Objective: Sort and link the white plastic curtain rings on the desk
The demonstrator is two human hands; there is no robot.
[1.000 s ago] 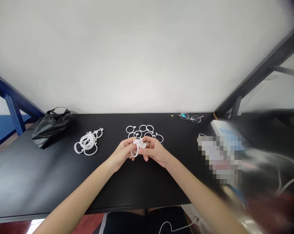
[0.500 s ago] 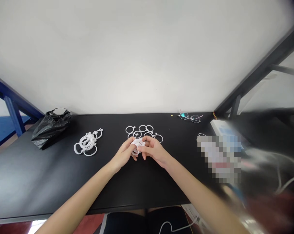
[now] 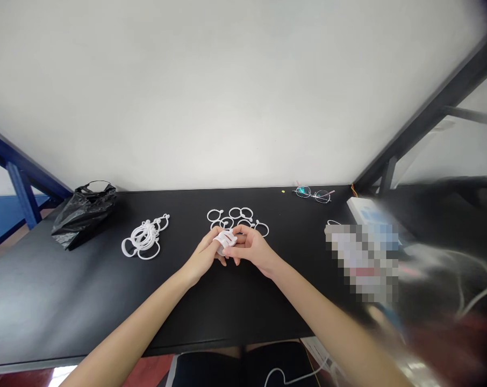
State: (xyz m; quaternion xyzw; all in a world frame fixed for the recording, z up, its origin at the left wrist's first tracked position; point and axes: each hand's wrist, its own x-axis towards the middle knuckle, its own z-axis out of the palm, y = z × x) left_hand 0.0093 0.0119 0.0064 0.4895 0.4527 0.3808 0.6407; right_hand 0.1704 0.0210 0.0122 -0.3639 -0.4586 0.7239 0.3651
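Note:
My left hand (image 3: 206,253) and my right hand (image 3: 253,248) meet over the middle of the black table. Between them they grip a small bunch of white curtain rings (image 3: 226,239), held with thumbs and fingers. Fingers partly cover the bunch, so the number of rings in it cannot be made out. Just beyond my fingertips, several loose white rings (image 3: 235,213), each with a small knob, lie flat and partly overlap. Off to the left sits a heaped pile of similar white rings (image 3: 144,236), apart from my hands.
A black plastic bag (image 3: 84,215) stands at the back left of the black table (image 3: 187,317). Eyeglasses (image 3: 322,196) lie near the wall, beside a tiny yellow bit (image 3: 283,191). At right are a white box (image 3: 360,207) and a blurred-out item. A white cable (image 3: 284,376) hangs below the edge.
The bunch of rings has turned a little between my hands, and its rings now look more closely stacked. My fingers have shifted slightly; the loose rings and the pile stay put.

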